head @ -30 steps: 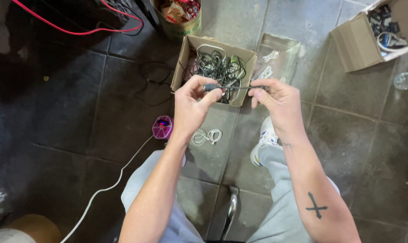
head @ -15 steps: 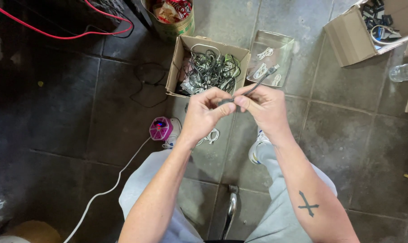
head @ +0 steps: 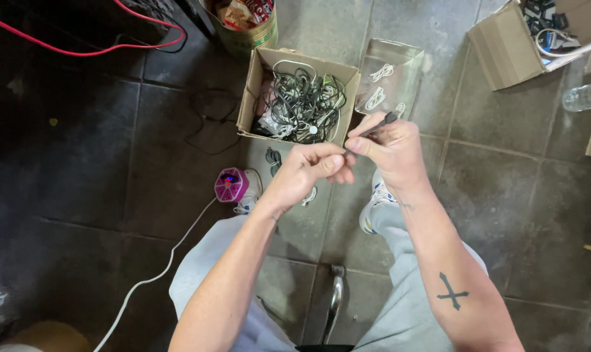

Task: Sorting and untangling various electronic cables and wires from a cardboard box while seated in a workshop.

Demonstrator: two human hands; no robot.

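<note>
My right hand (head: 392, 148) pinches a thin dark cable end (head: 377, 126) between thumb and forefinger, its tip poking up past my knuckles toward the boxes. My left hand (head: 308, 168) meets it just below, fingers closed on the lower part of the same cable, the two hands touching over the tiled floor (head: 504, 195) above my knees.

Straight ahead of my hands sits an open cardboard box (head: 251, 98), filled with a tangle of black, grey and white cables and earphones. Just right of it, touching its corner, is a clear plastic container (head: 393, 75) holding a few coiled white cables in small bags. Behind the box stands a round tin (head: 246, 39) stuffed with red wrappers. At the upper right another cardboard box (head: 504, 49), tilted open, holds dark adapters and a white cord; a clear bottle (head: 585, 96) lies beside it.

On the floor by my left foot sits a small pink device (head: 231, 184) with a white cord (head: 158, 274) running off toward the lower left. A red cable (head: 80, 52) loops across the dark upper left.
</note>
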